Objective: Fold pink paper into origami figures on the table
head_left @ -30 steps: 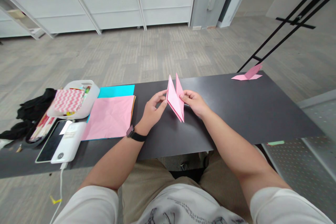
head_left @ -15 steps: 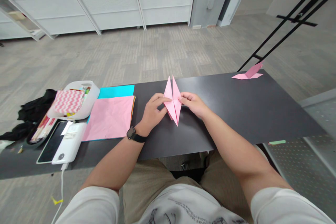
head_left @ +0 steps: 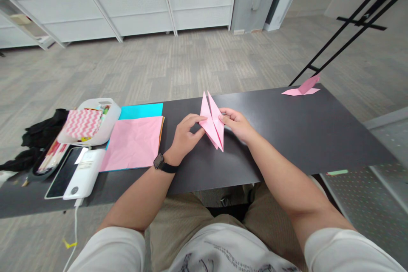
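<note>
A folded pink paper piece (head_left: 212, 122) with two pointed tips stands just above the dark table (head_left: 287, 131), held between both hands. My left hand (head_left: 185, 135), with a black watch on its wrist, pinches the piece's left side with thumb and fingers. My right hand (head_left: 236, 124) grips the right side, fingers curled onto the paper.
A pink sheet (head_left: 134, 142) lies on a stack over a blue sheet (head_left: 142, 111) to the left. Further left are a white tray (head_left: 110, 125) with chevron paper, a phone (head_left: 62, 177), a white power bank (head_left: 84, 173) and black cloth (head_left: 40, 129). Another folded pink piece (head_left: 301, 89) sits at the far right corner.
The pink piece has been turned and tilted between my hands; its two tips first closed together, then leaned left. Both hands stayed in place on it.
</note>
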The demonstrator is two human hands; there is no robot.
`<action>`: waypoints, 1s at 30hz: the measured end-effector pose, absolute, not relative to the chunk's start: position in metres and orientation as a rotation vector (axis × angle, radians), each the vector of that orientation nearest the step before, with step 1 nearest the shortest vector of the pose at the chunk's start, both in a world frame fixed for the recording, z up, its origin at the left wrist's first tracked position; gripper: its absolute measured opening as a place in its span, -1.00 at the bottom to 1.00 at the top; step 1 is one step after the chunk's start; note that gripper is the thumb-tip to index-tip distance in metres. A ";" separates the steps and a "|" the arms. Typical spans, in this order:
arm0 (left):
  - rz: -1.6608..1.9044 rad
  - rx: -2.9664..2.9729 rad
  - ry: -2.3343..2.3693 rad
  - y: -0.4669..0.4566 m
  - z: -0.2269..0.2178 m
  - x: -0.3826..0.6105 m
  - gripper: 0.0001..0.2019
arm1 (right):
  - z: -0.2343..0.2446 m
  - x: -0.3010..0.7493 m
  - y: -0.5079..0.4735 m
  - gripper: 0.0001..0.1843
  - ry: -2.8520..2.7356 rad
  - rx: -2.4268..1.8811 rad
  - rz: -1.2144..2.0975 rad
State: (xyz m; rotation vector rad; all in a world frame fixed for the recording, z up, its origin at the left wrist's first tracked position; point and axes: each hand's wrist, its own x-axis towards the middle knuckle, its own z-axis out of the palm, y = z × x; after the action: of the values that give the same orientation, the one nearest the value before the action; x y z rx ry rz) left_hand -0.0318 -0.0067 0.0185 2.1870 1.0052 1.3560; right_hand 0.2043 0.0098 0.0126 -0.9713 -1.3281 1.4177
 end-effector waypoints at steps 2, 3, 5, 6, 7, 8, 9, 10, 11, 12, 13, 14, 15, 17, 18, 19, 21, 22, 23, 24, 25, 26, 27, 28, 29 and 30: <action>1.333 2.175 1.016 -0.007 0.020 -0.032 -0.81 | 0.015 0.206 0.010 -0.52 -1.292 -0.978 1.436; 1.324 2.170 1.020 -0.007 0.020 -0.032 -0.82 | 0.016 0.207 0.010 -0.52 -1.277 -0.980 1.455; 1.311 2.162 1.017 -0.007 0.020 -0.032 -0.85 | 0.017 0.209 0.011 -0.53 -1.253 -0.984 1.501; 1.306 2.159 1.012 -0.007 0.020 -0.032 -0.87 | 0.017 0.210 0.011 -0.54 -1.242 -0.987 1.514; 1.299 2.157 1.006 -0.007 0.020 -0.032 -0.88 | 0.016 0.211 0.012 -0.54 -1.232 -0.995 1.517; 1.291 2.161 1.005 -0.007 0.019 -0.033 -0.90 | 0.015 0.212 0.013 -0.54 -1.225 -1.005 1.511; 1.279 2.172 1.010 -0.007 0.018 -0.033 -0.91 | 0.015 0.212 0.014 -0.54 -1.221 -1.018 1.501; 1.261 2.194 1.023 -0.006 0.018 -0.034 -0.91 | 0.014 0.213 0.014 -0.54 -1.222 -1.031 1.494; 1.237 2.226 1.043 -0.006 0.017 -0.035 -0.91 | 0.013 0.214 0.015 -0.54 -1.224 -1.043 1.494; 1.207 2.266 1.069 -0.005 0.017 -0.035 -0.90 | 0.012 0.215 0.016 -0.56 -1.226 -1.055 1.500; 1.175 2.312 1.094 -0.005 0.016 -0.036 -0.90 | 0.011 0.216 0.017 -0.58 -1.224 -1.068 1.512; 1.150 2.357 1.114 -0.004 0.016 -0.037 -0.89 | 0.010 0.217 0.018 -0.60 -1.218 -1.084 1.524; 1.133 2.397 1.126 -0.003 0.016 -0.037 -0.89 | 0.009 0.217 0.019 -0.61 -1.211 -1.102 1.536; 1.124 2.452 1.128 -0.002 0.016 -0.038 -0.89 | 0.006 0.218 0.020 -0.64 -1.202 -1.141 1.553; 1.120 2.467 1.120 -0.001 0.016 -0.038 -0.89 | 0.005 0.218 0.021 -0.65 -1.203 -1.156 1.560; 1.108 2.475 1.106 -0.001 0.016 -0.038 -0.89 | 0.004 0.219 0.021 -0.66 -1.208 -1.169 1.564; 1.050 2.485 1.055 -0.001 0.016 -0.039 -0.90 | 0.003 0.219 0.021 -0.69 -1.233 -1.181 1.563; 1.017 2.488 1.021 -0.001 0.017 -0.039 -0.91 | 0.004 0.219 0.021 -0.71 -1.253 -1.183 1.561; 0.989 2.492 0.990 -0.001 0.017 -0.039 -0.91 | 0.004 0.219 0.021 -0.72 -1.275 -1.182 1.563; 0.968 2.500 0.964 -0.001 0.017 -0.039 -0.91 | 0.005 0.219 0.020 -0.74 -1.301 -1.179 1.568; 0.954 2.509 0.947 -0.001 0.018 -0.039 -0.92 | 0.006 0.219 0.019 -0.75 -1.328 -1.176 1.575; 0.947 2.520 0.939 -0.001 0.018 -0.039 -0.92 | 0.007 0.220 0.018 -0.76 -1.356 -1.173 1.581; 0.945 2.529 0.938 -0.001 0.018 -0.039 -0.92 | 0.008 0.220 0.017 -0.77 -1.385 -1.167 1.584; 0.944 2.539 0.938 -0.002 0.018 -0.039 -0.92 | 0.009 0.220 0.016 -0.77 -1.417 -1.157 1.585; 0.942 2.548 0.936 -0.002 0.018 -0.038 -0.91 | 0.009 0.219 0.015 -0.76 -1.449 -1.143 1.586; 0.943 2.557 0.929 -0.003 0.018 -0.038 -0.90 | 0.009 0.219 0.014 -0.75 -1.480 -1.127 1.587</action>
State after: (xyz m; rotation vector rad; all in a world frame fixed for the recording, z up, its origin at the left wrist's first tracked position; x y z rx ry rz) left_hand -0.0381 -0.0026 0.0182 2.5568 0.9288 0.9427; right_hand 0.2191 0.0143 0.0088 -1.1274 -1.4797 1.5873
